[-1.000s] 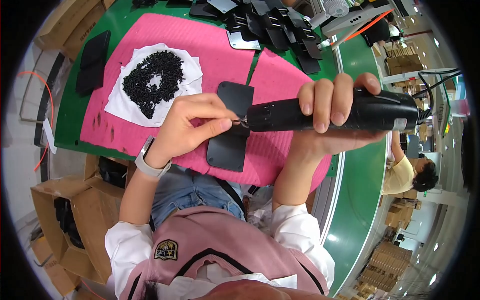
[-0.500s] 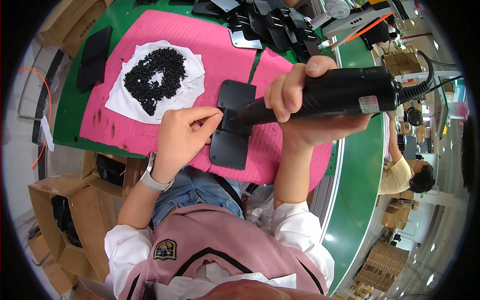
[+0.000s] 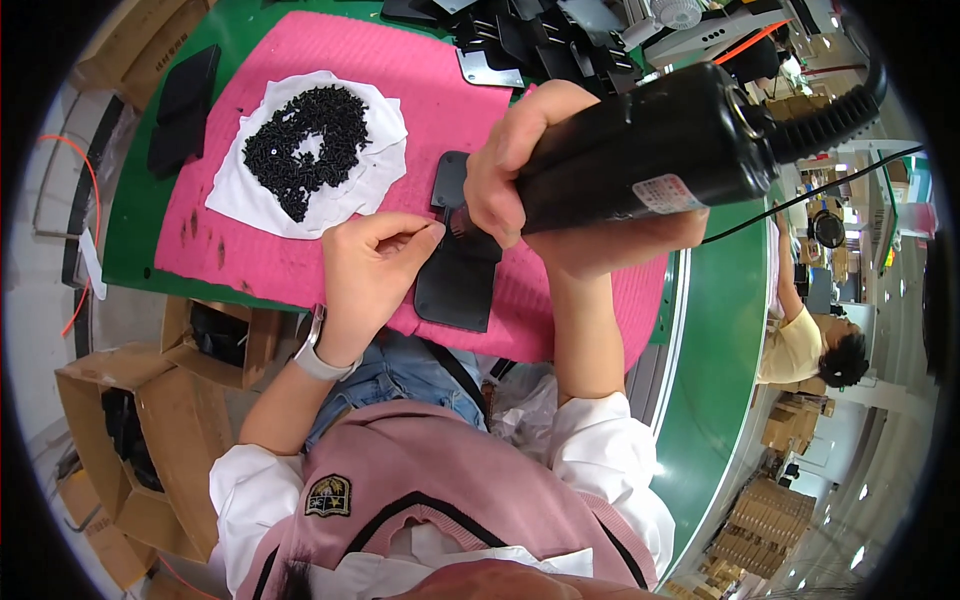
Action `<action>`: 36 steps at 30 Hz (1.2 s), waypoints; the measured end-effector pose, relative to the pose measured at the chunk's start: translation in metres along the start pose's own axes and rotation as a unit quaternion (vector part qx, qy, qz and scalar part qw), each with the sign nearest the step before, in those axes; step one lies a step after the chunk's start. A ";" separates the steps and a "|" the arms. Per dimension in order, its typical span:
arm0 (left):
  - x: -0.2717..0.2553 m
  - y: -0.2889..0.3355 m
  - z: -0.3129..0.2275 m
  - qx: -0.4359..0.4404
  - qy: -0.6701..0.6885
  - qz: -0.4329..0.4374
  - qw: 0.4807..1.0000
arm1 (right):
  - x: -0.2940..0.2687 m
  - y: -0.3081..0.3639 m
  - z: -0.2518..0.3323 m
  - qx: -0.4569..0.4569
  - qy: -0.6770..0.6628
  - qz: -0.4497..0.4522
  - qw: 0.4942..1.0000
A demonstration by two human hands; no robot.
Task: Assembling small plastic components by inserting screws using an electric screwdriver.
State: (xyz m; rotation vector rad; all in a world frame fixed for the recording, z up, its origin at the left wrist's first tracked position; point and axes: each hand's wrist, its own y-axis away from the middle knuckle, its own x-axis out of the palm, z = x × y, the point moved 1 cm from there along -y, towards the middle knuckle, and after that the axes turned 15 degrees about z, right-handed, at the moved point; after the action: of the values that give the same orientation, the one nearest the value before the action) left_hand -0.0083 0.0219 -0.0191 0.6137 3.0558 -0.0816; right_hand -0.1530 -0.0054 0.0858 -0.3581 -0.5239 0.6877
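Note:
My right hand is wrapped around a black corded electric screwdriver. The tool lies tilted, its tip at the middle of a black hinged-looking plate on the pink mat. My left hand is pinched closed at the plate's left edge, beside the tip; whatever sits between thumb and finger is too small or hidden to tell. Up and left of that hand, a heap of black screws is spread on a white cloth. The screwdriver and right hand cover part of the plate.
A pink foam mat covers part of the green table. Several black plates are piled at the far side, and another black piece lies at left. Cardboard boxes stand at lower left. A person is farther right.
My right hand and the screwdriver have shifted left and up, the tool's rear rising closer to view. The plate has slid slightly. My left hand keeps its pinch in nearly the same place.

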 end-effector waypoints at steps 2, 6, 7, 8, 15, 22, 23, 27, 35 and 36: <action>0.000 0.000 0.000 0.010 0.004 -0.007 1.000 | 0.003 -0.001 -0.001 0.029 -0.025 -0.057 0.998; 0.000 0.000 0.000 0.016 0.018 -0.009 1.000 | -0.003 0.000 -0.002 0.028 0.015 -0.067 0.997; 0.000 0.000 -0.001 0.017 0.016 -0.004 1.000 | -0.005 0.000 -0.002 0.015 0.002 -0.041 0.999; 0.001 -0.001 -0.002 0.018 0.014 0.000 1.000 | -0.006 0.000 -0.002 0.002 -0.011 -0.015 1.000; 0.005 0.001 -0.005 0.046 -0.031 -0.006 0.998 | 0.010 0.009 -0.004 -0.001 0.026 -0.077 0.997; -0.002 -0.010 -0.024 0.135 -0.239 -0.037 0.961 | -0.010 0.024 0.059 -0.107 0.000 0.079 0.991; -0.005 -0.022 -0.029 0.175 -0.316 -0.057 0.931 | -0.010 0.034 0.070 -0.109 0.004 0.085 0.990; -0.020 -0.070 -0.030 0.192 -0.440 -0.041 0.876 | -0.019 0.078 0.080 0.149 0.275 -0.278 0.908; 0.001 -0.012 -0.036 0.165 -0.322 -0.009 0.932 | -0.067 0.139 0.050 0.300 0.811 -0.318 0.388; -0.001 -0.001 -0.039 0.192 -0.352 -0.023 0.916 | -0.056 0.126 0.051 0.251 0.845 -0.246 0.404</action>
State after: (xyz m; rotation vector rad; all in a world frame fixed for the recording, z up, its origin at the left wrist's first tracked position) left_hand -0.0082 0.0225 0.0195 0.3965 2.3499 -0.7412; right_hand -0.2826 0.0545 0.0487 -0.1417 1.5433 -0.3749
